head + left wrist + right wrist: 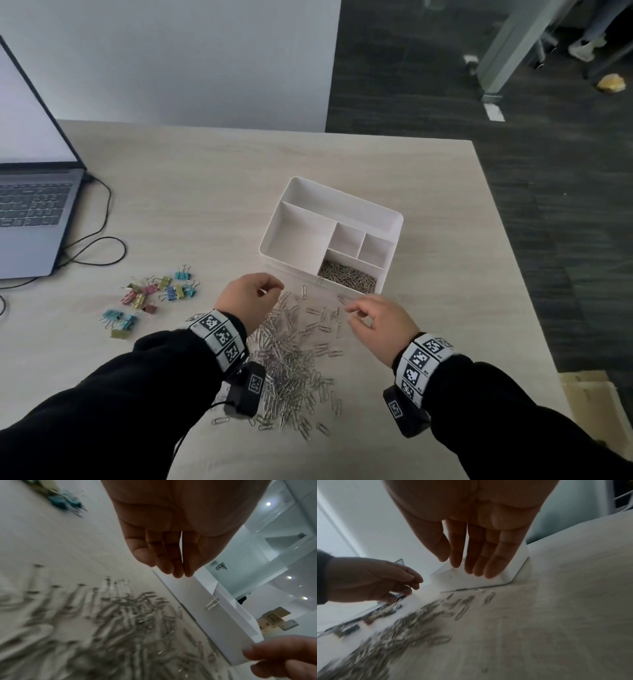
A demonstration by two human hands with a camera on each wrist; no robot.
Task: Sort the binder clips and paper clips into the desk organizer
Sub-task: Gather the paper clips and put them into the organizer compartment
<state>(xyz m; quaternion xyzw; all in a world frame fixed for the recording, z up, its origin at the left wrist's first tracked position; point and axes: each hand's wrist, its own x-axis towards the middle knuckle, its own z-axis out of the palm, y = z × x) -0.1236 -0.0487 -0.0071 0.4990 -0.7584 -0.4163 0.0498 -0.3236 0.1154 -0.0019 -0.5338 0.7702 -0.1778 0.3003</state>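
Observation:
A white desk organizer [301,192] stands mid-table; its front right compartment holds silver paper clips [347,281], and the other compartments look bare. A large loose pile of paper clips [294,359] lies in front of it. Coloured binder clips [150,298] are scattered to the left. My left hand [270,291] hovers over the pile's far left part, fingers relaxed and holding nothing [176,572]. My right hand [352,313] hovers over the far right part, near the organizer's front wall [488,580], with fingers straight and nothing in them [467,569]. One clip [212,603] leans against that wall.
An open laptop [30,205] sits at the left edge with a black cable [99,240] looping toward the binder clips. The table's right edge [507,274] drops to dark floor. Cardboard [589,394] lies beside the table at the lower right.

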